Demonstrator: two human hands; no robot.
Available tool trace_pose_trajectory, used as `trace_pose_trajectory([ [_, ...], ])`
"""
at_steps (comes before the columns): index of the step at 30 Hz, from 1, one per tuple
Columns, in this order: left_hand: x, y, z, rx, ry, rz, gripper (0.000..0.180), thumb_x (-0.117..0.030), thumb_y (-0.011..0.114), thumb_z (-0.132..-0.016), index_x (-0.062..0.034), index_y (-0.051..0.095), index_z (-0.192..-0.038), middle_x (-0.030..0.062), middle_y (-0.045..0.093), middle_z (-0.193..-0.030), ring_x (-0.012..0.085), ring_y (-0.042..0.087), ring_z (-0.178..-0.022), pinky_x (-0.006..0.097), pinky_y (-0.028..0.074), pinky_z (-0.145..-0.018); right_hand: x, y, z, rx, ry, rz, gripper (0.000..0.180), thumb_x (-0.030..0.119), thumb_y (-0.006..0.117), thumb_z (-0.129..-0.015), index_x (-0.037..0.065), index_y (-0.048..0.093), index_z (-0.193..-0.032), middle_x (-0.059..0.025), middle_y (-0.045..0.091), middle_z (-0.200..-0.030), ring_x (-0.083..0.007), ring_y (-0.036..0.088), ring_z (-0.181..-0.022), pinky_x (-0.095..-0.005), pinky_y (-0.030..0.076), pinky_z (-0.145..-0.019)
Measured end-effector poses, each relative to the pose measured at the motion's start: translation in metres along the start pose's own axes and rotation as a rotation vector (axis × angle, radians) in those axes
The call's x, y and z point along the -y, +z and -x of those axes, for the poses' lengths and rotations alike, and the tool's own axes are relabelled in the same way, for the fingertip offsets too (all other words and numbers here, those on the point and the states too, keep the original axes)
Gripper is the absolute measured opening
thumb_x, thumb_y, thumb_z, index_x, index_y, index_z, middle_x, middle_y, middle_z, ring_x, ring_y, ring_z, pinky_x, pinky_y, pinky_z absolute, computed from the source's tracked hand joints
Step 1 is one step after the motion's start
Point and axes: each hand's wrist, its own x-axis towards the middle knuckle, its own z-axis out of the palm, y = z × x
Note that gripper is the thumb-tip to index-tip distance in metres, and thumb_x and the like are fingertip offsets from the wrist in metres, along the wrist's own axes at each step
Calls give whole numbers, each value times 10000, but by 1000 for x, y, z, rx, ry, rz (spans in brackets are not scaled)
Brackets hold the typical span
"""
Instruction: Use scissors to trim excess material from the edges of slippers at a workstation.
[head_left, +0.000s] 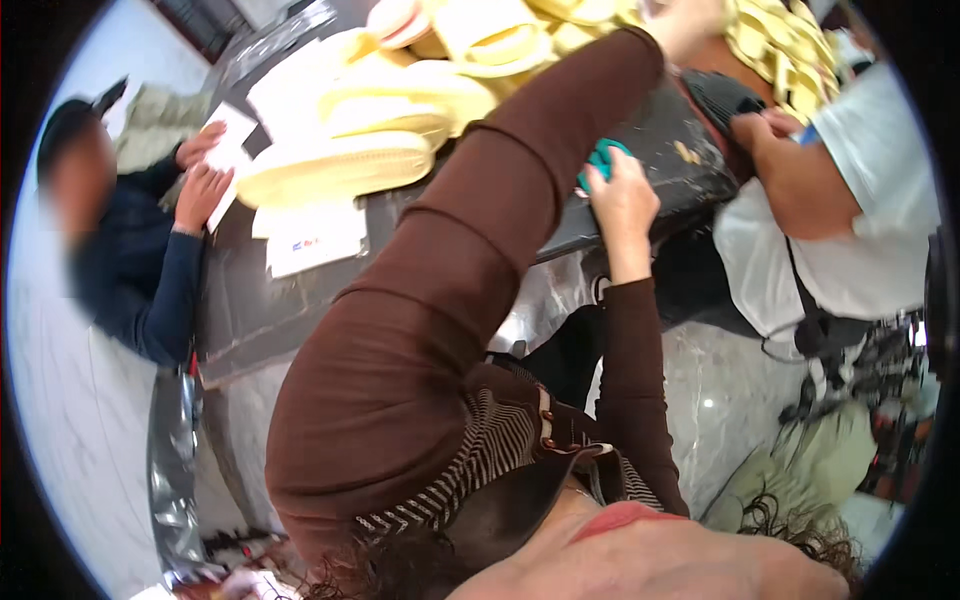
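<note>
My left arm stretches far across the black-covered table (300, 305). My left hand (690, 28) is at the top edge beside piled yellow slippers (495, 35); its fingers are partly cut off, so I cannot see what they hold. Closer in, at the table's near edge, my right hand (625, 200) is closed on a small bunched teal cloth (602, 160). Left of my left sleeve lie more pale yellow slippers (340, 165), some on their sides. White printed cards (315, 240) lie by them.
On the left a person in dark clothes (140, 260) holds white paper (230, 145). At right, another person's hand (765, 130) touches a dark ribbed item (720, 98). Yellow strappy pieces (785, 50) heap behind it. Small tan scraps (688, 153) lie on the table.
</note>
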Motion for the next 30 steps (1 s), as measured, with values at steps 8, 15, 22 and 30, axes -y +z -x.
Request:
trace_pose_trajectory([
  [8,69,-14,108,-143,390,1469,366,-342,561,-896,-20,705,-994,140,723,-919,252,685,-850,317,529,-783,-13,3,4,-8,45,7,402,365,684,-823,126,642,-1145,-88,663,-1071,-321,649,-925,-417,521,-760],
  [15,279,-1,244,256,373,1082,315,-232,604,-911,-26,623,-1148,179,670,-1028,290,622,-1000,391,471,-878,-22,1,5,-40,-6,-54,414,366,692,-820,106,643,-1138,-99,657,-1074,-322,648,-914,-414,516,-755],
  [22,308,102,327,414,221,688,729,-224,753,-784,-97,421,-1421,206,606,-1203,303,602,-1085,366,466,-921,-20,1,3,-12,19,-28,424,367,694,-819,93,640,-1138,-105,656,-1065,-319,648,-904,-413,513,-749],
  [30,315,102,339,222,123,904,807,-165,754,-770,-103,358,-1471,179,624,-1148,230,586,-1087,339,443,-943,-23,3,3,-34,15,-54,423,359,695,-816,88,641,-1136,-109,657,-1058,-318,649,-904,-407,513,-751],
])
